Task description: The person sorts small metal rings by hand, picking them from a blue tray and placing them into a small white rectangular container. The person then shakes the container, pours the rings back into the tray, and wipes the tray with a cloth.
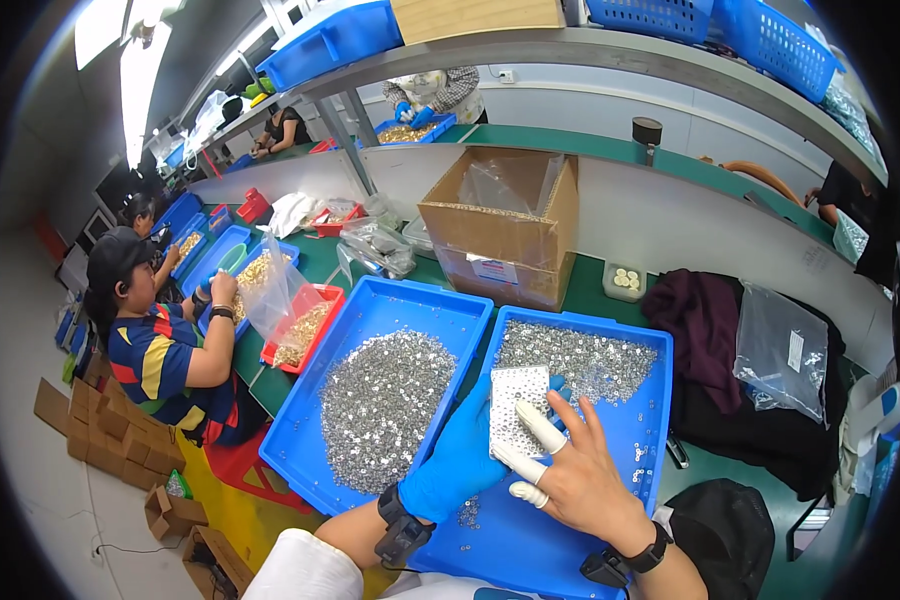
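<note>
My left hand (457, 470), in a blue glove, grips a small white plate (510, 384) dotted with little holes or metal parts; which of the two is too small to tell. My right hand (582, 475) wears white finger cots on several digits. Its fingers are spread over the plate's lower right side, and the cot-covered tips seem to touch its surface. Both hands are above the right blue tray (530, 545), which has small silver metal pieces (580, 360) heaped at its far end. A larger heap of the same pieces (385, 405) fills the left blue tray (370, 300).
Behind the trays stands an open cardboard box (500, 245) beside a small clear container (625, 281). Dark clothing (700, 330) and a plastic bag (782, 350) lie at the right. A co-worker (165, 340) sits at the left near a red tray (332, 300). A shelf (610, 50) spans overhead.
</note>
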The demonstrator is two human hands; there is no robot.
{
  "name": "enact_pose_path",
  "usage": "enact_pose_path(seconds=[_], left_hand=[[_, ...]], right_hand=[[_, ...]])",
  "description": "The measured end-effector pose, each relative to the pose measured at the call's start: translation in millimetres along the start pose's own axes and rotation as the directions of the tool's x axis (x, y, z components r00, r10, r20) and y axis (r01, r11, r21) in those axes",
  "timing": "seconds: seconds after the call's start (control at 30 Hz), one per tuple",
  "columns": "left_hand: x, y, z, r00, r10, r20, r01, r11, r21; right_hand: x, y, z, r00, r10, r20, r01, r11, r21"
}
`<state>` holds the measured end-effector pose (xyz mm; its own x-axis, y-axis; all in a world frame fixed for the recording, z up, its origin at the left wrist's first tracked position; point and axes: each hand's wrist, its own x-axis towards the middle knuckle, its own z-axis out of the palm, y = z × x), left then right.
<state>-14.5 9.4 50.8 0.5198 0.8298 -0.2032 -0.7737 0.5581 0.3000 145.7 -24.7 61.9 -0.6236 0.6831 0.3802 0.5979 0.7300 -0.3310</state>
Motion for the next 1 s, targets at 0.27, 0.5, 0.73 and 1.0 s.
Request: enact_pose_path(seconds=[0.27, 0.5, 0.73, 1.0], left_hand=[[1.8, 0.9, -10.3, 0.999, -0.025, 0.041, 0.029, 0.996, -0.081], [4.3, 3.0, -17.3, 0.99, -0.067, 0.123, 0.093, 0.971, -0.22], [-3.0, 0.3, -4.1, 0.998, -0.055, 0.026, 0.057, 0.993, -0.102], [-14.6, -12.0, 22.7, 0.971, 0.236, 0.021, -0.172, 0.638, 0.751]], right_hand=[[1.4, 0.7, -5.0, 0.999, -0.015, 0.038, 0.013, 0.998, 0.055], [-4.1, 23.7, 2.4, 0.974, 0.15, -0.171, -0.132, 0.985, 0.114], [1.1, 11.9, -6.5, 0.997, 0.059, -0.045, -0.058, 0.998, 0.026], [1.9, 10.0, -1.9, 0.998, 0.047, 0.035, -0.046, 0.998, -0.032]])
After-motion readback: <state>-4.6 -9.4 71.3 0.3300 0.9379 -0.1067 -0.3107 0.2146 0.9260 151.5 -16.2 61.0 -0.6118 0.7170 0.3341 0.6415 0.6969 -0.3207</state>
